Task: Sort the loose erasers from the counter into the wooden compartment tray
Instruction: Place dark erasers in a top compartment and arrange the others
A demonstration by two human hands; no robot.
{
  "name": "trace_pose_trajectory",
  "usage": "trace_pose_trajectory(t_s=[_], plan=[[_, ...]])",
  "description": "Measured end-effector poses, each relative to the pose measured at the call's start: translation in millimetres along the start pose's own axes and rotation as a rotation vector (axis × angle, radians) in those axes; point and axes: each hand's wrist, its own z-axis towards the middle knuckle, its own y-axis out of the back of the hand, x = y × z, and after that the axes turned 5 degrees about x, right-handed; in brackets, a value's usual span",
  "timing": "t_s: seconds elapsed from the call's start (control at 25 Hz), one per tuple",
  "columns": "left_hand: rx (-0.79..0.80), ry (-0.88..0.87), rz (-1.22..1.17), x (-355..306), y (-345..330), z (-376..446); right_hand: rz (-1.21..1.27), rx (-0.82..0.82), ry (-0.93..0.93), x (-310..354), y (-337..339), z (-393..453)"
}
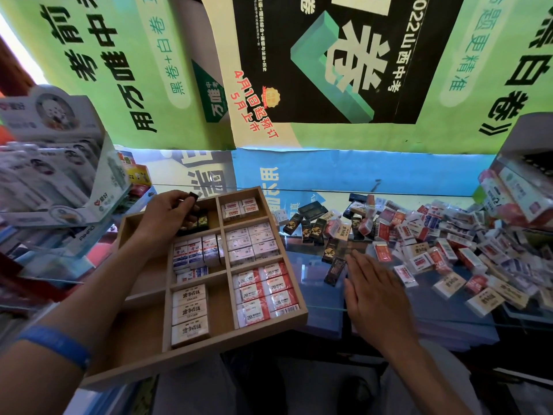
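Observation:
The wooden compartment tray (297, 290) lies on the glass counter, left of centre, with its compartments holding sorted rows of erasers. My left hand (166, 215) hovers over the tray's far-left compartment and pinches a black eraser (192, 196) above other black erasers (199, 220) standing there. My right hand (371, 287) lies flat, fingers straight, on the glass to the right of the tray, close to some loose black erasers (330, 254). A big heap of loose erasers (434, 238), mostly white and red, spreads over the counter's right side.
Display boxes of packaged stationery (59, 163) stand at the left, close to the tray's far corner. Another boxed stack (520, 187) rises at the right edge behind the heap. Posters cover the wall behind. The glass counter's front edge (419, 317) runs just under my right hand.

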Motion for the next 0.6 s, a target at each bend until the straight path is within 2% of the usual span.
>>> trace_pose_trajectory(t_s=[0.24,0.28,0.4,0.44,0.48,0.52,0.6], plan=[[-0.09,0.043,0.067,-5.1,5.9,-6.2,-0.003,-0.002,-0.001,0.0,0.1,-0.5],[-0.096,0.064,0.006,-5.3,4.5,-4.8,-0.002,-0.002,-0.004,0.1,-0.1,-0.2],[-0.053,0.209,-0.441,-6.6,2.0,-1.9,0.0,-0.004,-0.004,-0.5,0.1,0.0],[-0.04,0.251,-0.517,-5.2,2.4,-1.0,0.001,-0.003,-0.001,-0.7,0.0,0.0],[-0.035,0.27,-0.496,-3.9,2.6,-0.2,0.004,-0.001,0.0,-1.1,-0.3,0.1],[-0.048,0.249,-0.376,-1.9,3.0,0.8,0.006,0.0,0.0,-1.4,-0.6,0.2],[-0.097,0.116,-0.002,-2.5,0.7,-0.7,0.002,0.001,-0.002,-1.5,-1.3,0.5]])
